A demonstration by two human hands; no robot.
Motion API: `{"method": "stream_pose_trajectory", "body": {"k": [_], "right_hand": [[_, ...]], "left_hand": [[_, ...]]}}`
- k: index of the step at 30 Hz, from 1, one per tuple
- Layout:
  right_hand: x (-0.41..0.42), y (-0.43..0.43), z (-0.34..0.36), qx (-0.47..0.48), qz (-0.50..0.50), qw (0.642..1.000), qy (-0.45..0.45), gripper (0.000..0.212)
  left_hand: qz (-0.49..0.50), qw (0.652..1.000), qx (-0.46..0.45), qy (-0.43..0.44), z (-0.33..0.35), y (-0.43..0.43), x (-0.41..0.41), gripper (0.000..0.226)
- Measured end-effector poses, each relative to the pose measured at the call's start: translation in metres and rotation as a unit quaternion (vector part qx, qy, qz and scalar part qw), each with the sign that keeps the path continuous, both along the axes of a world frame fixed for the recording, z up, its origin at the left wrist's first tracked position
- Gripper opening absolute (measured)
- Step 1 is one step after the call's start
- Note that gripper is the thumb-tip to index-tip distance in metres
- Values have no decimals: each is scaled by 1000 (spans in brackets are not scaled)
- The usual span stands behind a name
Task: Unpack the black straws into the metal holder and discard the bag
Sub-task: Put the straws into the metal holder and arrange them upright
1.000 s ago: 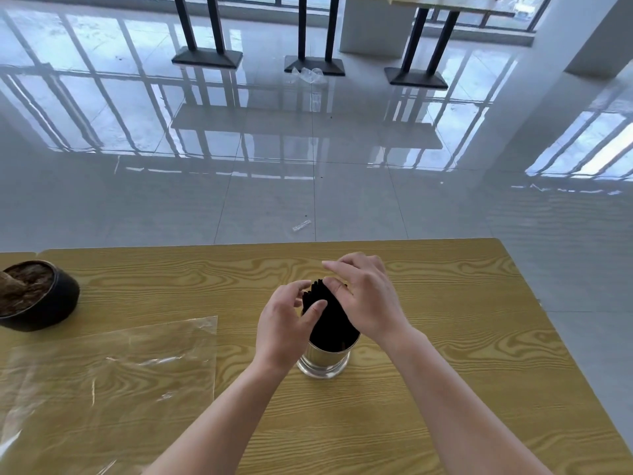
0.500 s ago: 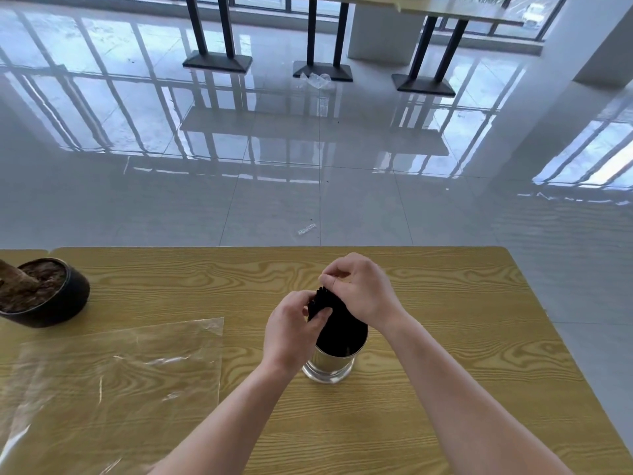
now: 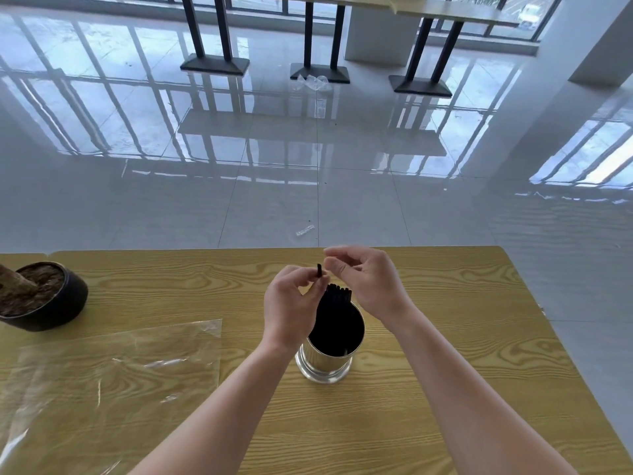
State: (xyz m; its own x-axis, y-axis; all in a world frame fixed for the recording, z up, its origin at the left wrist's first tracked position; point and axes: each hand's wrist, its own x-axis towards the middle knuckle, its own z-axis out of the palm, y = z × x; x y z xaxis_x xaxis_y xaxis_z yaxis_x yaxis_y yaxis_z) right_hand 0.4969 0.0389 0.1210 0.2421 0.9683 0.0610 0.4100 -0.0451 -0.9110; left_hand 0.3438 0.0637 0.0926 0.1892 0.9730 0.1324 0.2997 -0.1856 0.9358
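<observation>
Steel, shiny and round, the metal holder point(image 3: 325, 361) stands upright on my wooden table point(image 3: 445, 337), roughly mid-width and set well back from the far edge. Black straws point(image 3: 337, 313) fill it, their tops bunched and leaning toward the far side, poking above the rim. My left hand point(image 3: 291, 310) is up beside the holder's left side, thumb and forefinger pinching the tip of one straw point(image 3: 319, 270) that stands higher than the rest. My right hand point(image 3: 366, 282) hovers just past the bundle, fingers loosely curled with thumb and forefinger close together; I cannot tell whether they grip anything.

On the left the clear plastic bag point(image 3: 113, 382) lies flat and emptied, its right edge near my left forearm, its far corner well short of the holder. A dark pot point(image 3: 51, 303) of soil sits beyond it near the left edge. To the right of the holder the tabletop is bare wood out to the right edge, where the grey tiled floor point(image 3: 308, 166) begins. Beyond the far edge the floor runs open to black table bases point(image 3: 215, 63).
</observation>
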Motion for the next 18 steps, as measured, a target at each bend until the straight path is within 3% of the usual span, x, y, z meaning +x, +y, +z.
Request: {"method": "stream_pose_trajectory", "body": {"k": [5, 13, 16, 18], "right_hand": [[9, -18, -5, 35, -99, 994, 21, 10], [0, -36, -14, 10, -89, 996, 14, 14], [-6, -37, -11, 23, -89, 996, -6, 26], [-13, -38, -6, 29, -102, 994, 33, 38]], "left_hand": [[38, 997, 29, -55, 20, 15, -5, 9], [78, 979, -54, -181, 49, 16, -22, 6], [122, 955, -57, -263, 64, 17, -38, 4], [138, 919, -117, -351, 69, 16, -45, 7]]}}
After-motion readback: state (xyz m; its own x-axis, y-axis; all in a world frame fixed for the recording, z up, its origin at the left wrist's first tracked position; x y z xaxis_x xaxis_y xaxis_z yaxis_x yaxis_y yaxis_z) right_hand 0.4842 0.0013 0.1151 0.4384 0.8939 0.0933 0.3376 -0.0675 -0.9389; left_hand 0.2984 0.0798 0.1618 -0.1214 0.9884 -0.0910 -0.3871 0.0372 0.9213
